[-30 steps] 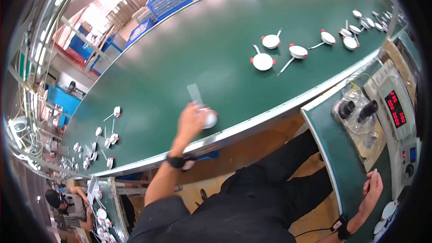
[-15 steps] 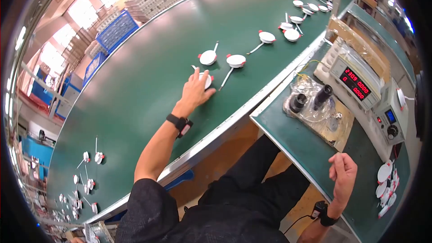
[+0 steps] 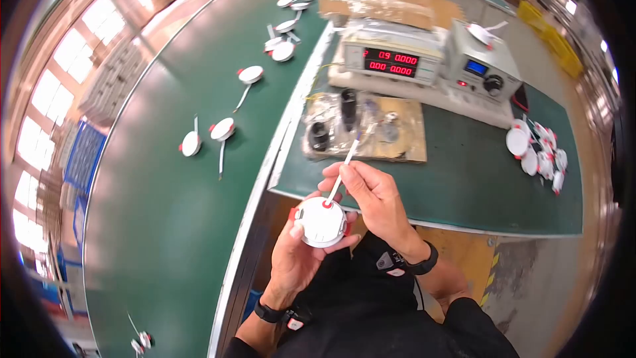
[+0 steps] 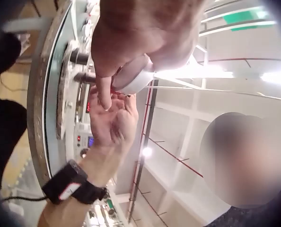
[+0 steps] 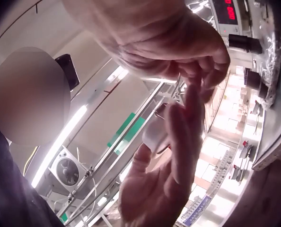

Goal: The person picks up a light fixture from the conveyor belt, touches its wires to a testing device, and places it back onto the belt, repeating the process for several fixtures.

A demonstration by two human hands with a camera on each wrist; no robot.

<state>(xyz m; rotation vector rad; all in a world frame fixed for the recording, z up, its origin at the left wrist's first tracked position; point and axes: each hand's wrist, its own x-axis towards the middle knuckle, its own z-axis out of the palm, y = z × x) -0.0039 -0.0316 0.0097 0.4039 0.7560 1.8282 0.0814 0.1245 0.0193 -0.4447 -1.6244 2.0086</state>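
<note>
My left hand (image 3: 295, 260) grips a round white downlight (image 3: 322, 225), its back turned up and red clips at its sides. From a red spot on that back runs a white cable (image 3: 342, 176). My right hand (image 3: 380, 207) pinches this cable between thumb and fingers, just above the lamp. In the left wrist view the downlight's white rim (image 4: 133, 78) shows beneath my left hand (image 4: 145, 33), partly hidden by it. The right wrist view has the lamp (image 5: 155, 135) behind the fingers of my left hand.
Several downlights (image 3: 250, 74) lie along the green belt (image 3: 179, 225) at left. On the side bench (image 3: 464, 192) stand a meter with red digits (image 3: 392, 59), a grey box with a knob (image 3: 487, 69), a board with black cylinders (image 3: 397, 129) and a pile of downlights (image 3: 530, 149).
My left hand has lifted a downlight off the belt and brought it in front of my body. My right hand has come over from the side bench and taken its cable. The view has swung right.
</note>
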